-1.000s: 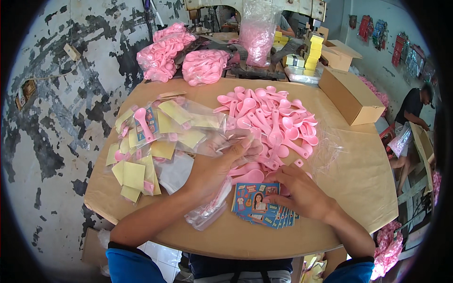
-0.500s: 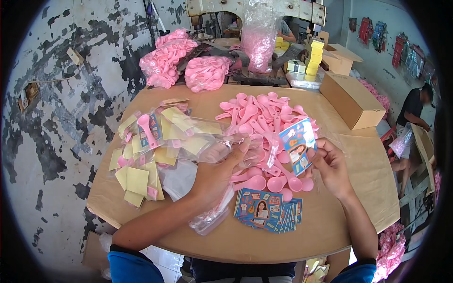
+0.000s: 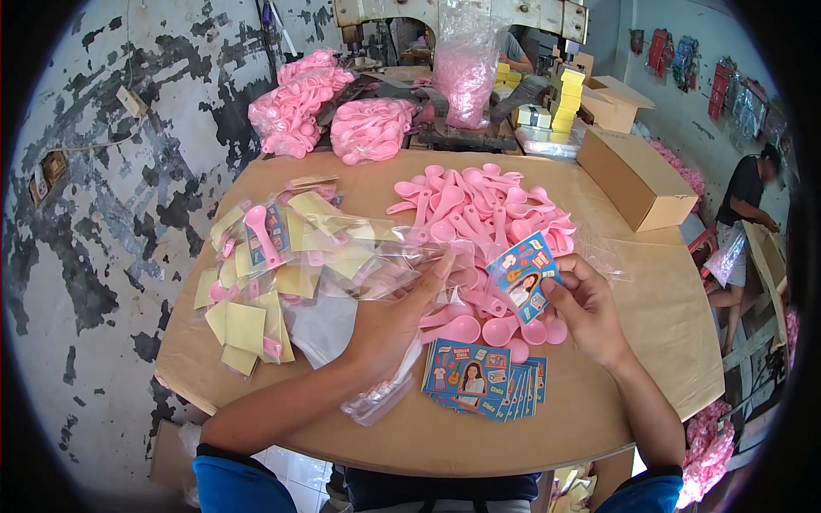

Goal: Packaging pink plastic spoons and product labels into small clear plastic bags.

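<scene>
Our right hand (image 3: 590, 312) pinches a printed blue card (image 3: 523, 278) between thumb and fingers, holding it tilted above the pile of pink spoons (image 3: 479, 222). Our left hand (image 3: 393, 321) lies spread flat on clear plastic bags (image 3: 376, 256) just left of the card. A fanned stack of cards (image 3: 483, 376) rests on the round table (image 3: 667, 333) below both hands.

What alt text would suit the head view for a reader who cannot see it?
The right hand holds a small blue printed card above a heap of pink plastic spoons on a round wooden table. The left hand rests on clear plastic bags, near a fanned stack of blue cards.
</scene>
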A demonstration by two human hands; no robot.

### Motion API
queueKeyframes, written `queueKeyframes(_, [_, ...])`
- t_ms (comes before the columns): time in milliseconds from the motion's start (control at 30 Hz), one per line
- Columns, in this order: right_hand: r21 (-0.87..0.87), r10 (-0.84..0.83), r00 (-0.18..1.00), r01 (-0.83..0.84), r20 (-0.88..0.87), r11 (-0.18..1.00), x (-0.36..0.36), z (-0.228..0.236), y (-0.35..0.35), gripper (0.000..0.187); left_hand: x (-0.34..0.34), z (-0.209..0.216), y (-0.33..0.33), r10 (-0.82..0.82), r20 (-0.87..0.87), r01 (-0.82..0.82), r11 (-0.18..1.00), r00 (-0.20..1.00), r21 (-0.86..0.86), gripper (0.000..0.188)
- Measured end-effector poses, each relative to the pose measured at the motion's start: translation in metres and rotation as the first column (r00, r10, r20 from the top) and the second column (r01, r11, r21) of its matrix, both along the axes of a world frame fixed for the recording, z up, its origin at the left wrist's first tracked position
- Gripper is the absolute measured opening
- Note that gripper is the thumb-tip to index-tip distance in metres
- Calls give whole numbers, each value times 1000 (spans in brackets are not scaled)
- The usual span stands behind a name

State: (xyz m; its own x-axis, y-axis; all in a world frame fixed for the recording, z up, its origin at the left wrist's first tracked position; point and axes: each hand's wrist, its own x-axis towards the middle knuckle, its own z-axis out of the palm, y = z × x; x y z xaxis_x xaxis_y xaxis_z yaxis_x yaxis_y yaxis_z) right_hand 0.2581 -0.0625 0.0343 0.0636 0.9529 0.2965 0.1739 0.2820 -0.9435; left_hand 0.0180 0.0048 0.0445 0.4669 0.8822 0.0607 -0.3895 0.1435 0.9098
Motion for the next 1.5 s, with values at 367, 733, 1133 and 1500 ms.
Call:
queueKeyframes(367, [-6, 91, 974, -92, 208, 996, -18, 0, -11, 17, 2, -6, -5, -43, -150, 51, 997, 988, 51, 36])
queueKeyframes(733, [-115, 179, 983, -173, 40, 978, -37, -5, -22, 18, 1, 0, -23, -284, -415, 329, 944, 864, 39, 48])
queueKeyframes(1133, [-95, 358, 934, -358, -17, 929, -47, -1, -31, 29, -9, -38, -22, -619, -394, 714, 681, 679, 162, 58])
queueKeyframes(1500, [-15, 271, 956, -271, 114, 962, -7, 8, -16, 24, -21, -17, 4, -507, -573, 486, 849, 643, -205, 45])
